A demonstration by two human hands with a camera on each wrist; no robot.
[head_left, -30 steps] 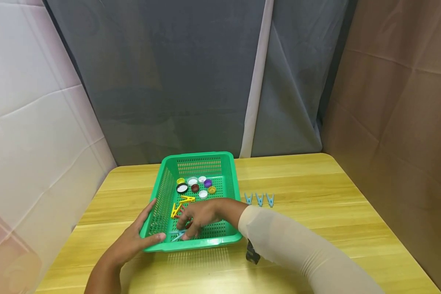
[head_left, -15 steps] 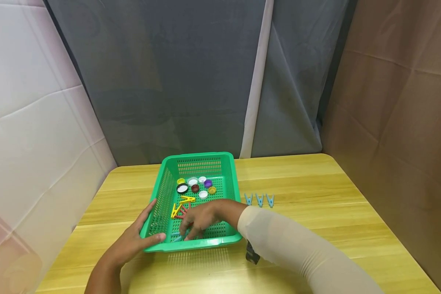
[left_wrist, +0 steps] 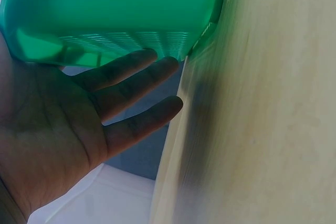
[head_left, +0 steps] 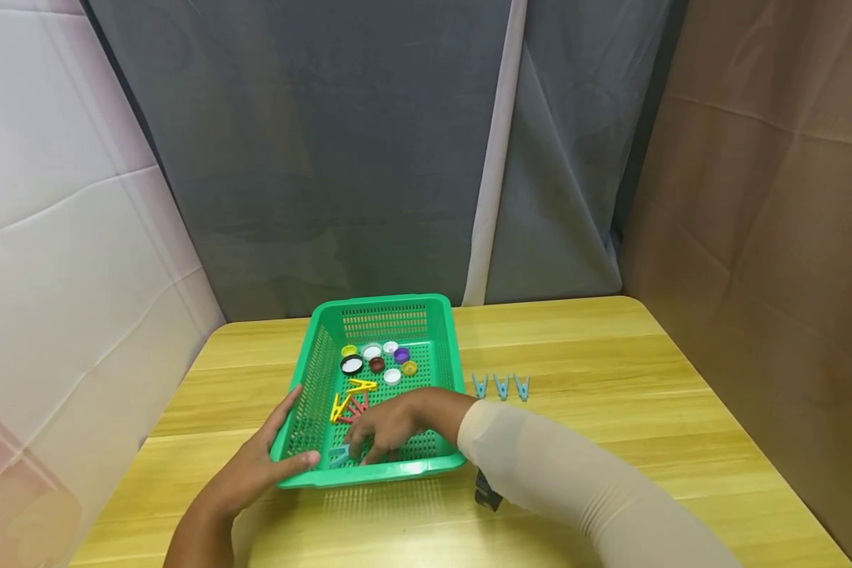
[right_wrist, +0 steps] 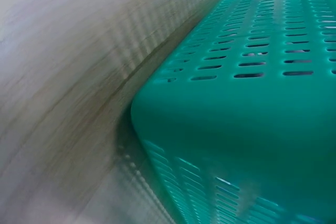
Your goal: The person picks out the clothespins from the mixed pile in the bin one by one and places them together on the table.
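Three blue clothespins (head_left: 502, 392) lie in a row on the bench (head_left: 575, 355), between the green basket (head_left: 397, 472) and the bench's right edge. The basket stands near the far edge, holding caps (head_left: 393, 377) plus yellow clothespins (head_left: 361, 385) and red clothespins (head_left: 358, 406). The left hand (head_left: 266, 454) touches its near-left corner, fingers straight and apart. Inside, the right hand (head_left: 390, 422) is beside another blue clothespin (head_left: 338, 454); whether its fingers clamp anything, I cannot tell.

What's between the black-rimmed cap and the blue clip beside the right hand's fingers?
Two yellow clips and some red clips, count unclear. The head view shows them.
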